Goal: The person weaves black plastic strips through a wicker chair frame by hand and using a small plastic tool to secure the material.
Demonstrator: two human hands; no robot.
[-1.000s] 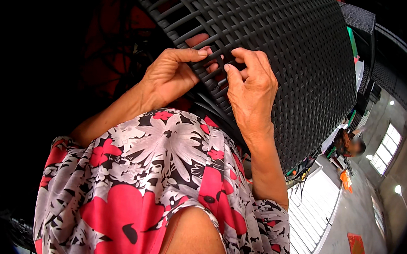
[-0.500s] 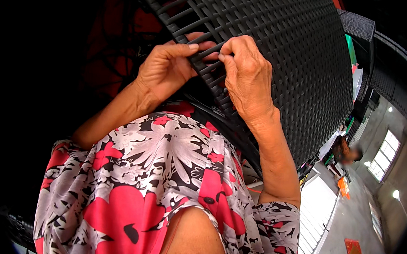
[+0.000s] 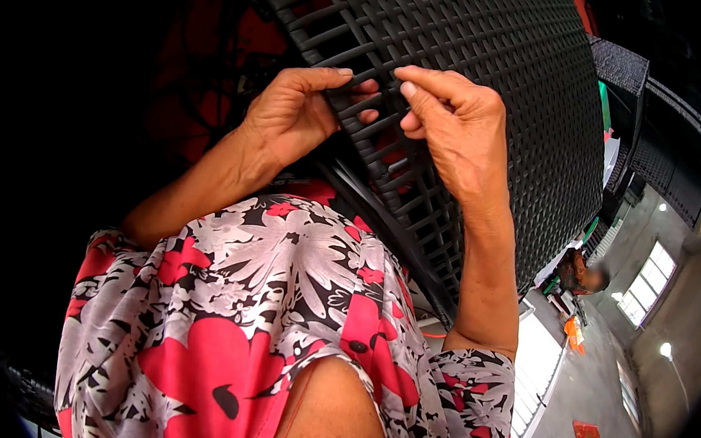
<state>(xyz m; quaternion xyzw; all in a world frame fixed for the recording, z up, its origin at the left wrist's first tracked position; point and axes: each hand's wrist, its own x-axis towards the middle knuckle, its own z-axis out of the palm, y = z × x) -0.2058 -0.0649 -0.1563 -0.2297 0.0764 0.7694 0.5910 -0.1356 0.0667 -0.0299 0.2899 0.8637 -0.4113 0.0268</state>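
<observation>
- The black woven panel (image 3: 534, 110) lies ahead of the person, filling the upper middle and reaching to the right, its near rim (image 3: 369, 156) slanting from upper left down to lower right
- Along that rim runs a band of open slots crossed by bare strands (image 3: 347, 56), which point across the rim's long axis toward the dense weave
- The left hand (image 3: 293, 111) is the nearer to the rim: it grasps the edge from the outer side, thumb above, fingertips showing through the slots
- The right hand (image 3: 463, 129) sits over the panel, just beside the slots and a little apart from the left fingertips, with thumb and forefinger nearly together
- Whether those two tips pinch a strand cannot be told, black lying against black
- The left palm's inner side and the panel's underside are hidden; the panel's top is cut off by the frame
- Left of the rim is mostly deep shadow, with dim red patches
</observation>
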